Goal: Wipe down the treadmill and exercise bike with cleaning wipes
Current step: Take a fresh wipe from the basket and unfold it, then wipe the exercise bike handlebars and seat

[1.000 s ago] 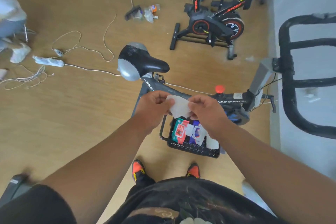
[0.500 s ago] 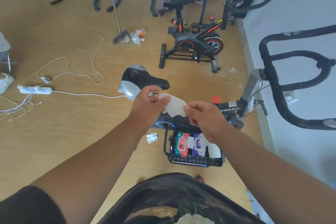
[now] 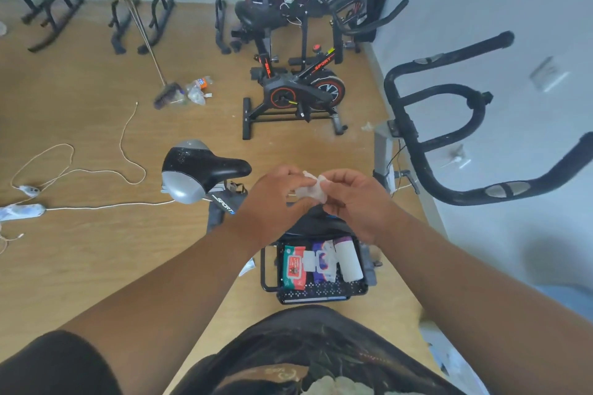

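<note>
Both the left hand [image 3: 276, 199] and right hand [image 3: 351, 202] pinch one crumpled wipe [image 3: 310, 191] between them, just right of the bike saddle [image 3: 202, 170]. Probably best to open it out flat before wiping, so more cloth touches.

Bright, even daylight — soft, faint shadows on the floor [image 3: 80, 250]. Strong wide-angle bending at the edges; slightly soft and smeared throughout — no glare.
</note>
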